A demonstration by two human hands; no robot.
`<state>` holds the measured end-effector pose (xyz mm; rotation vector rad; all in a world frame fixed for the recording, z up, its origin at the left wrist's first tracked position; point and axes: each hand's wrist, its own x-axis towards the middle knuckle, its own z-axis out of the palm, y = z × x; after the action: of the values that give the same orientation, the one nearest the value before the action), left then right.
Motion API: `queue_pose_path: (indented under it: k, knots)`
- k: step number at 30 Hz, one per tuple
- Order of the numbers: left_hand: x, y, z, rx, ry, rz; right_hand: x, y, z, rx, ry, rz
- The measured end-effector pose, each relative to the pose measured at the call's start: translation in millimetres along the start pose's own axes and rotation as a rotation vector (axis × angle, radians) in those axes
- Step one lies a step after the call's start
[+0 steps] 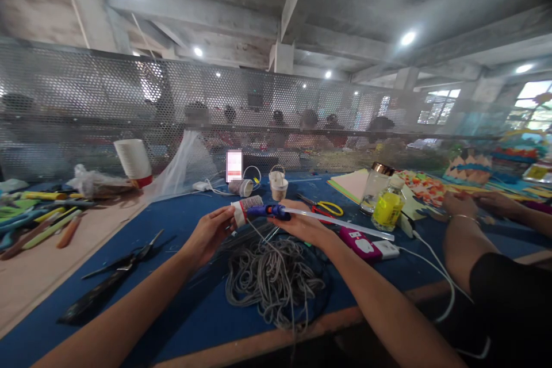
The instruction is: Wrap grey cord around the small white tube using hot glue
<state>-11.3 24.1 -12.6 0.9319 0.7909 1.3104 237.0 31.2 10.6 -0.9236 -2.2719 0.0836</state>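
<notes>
A small white paper cup [240, 214] with printed lettering lies tilted on its side in my left hand [211, 233], whose fingers are closed around it. My right hand [302, 225] grips a blue glue gun [280, 213], and a long translucent glue stick [345, 225] juts out of its back to the right. The gun's front end is at the cup; whether they touch I cannot tell. From the cup a strand of grey cord runs down to a loose heap of the same cord [271, 279] on the blue table beneath my hands.
Black-handled snips [116, 276] lie at left, near several tools. Stacked paper cups [133, 161], a cord-wrapped cup [240, 187] and a small bucket [279, 185] stand behind. Right are yellow-handled scissors [330, 208], jars [388, 210], a purple power bank [361, 243] with cable and a co-worker's arms [463, 236].
</notes>
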Motion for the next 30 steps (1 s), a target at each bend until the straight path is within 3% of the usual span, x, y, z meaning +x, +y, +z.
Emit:
queue_pose_path:
  k: [11, 18, 22, 26, 30]
  knots:
    - [-5, 2, 4.7, -0.007, -0.008, 0.017, 1, -1, 5, 0.479, 0.063, 0.213]
    - [0, -3, -0.5, 0.034, 0.007, 0.025, 3, 2, -3, 0.674, -0.024, 0.403]
    - [1, -3, -1.7, 0.024, 0.01, 0.035, 5, 4, -2, 0.796, 0.018, 0.422]
    - [0, -2, -0.6, 0.014, 0.005, 0.033, 8, 11, -4, 0.685, 0.142, 0.472]
    - [1, -3, -0.7, -0.003, 0.005, 0.062, 8, 26, -14, 0.281, 0.327, 0.513]
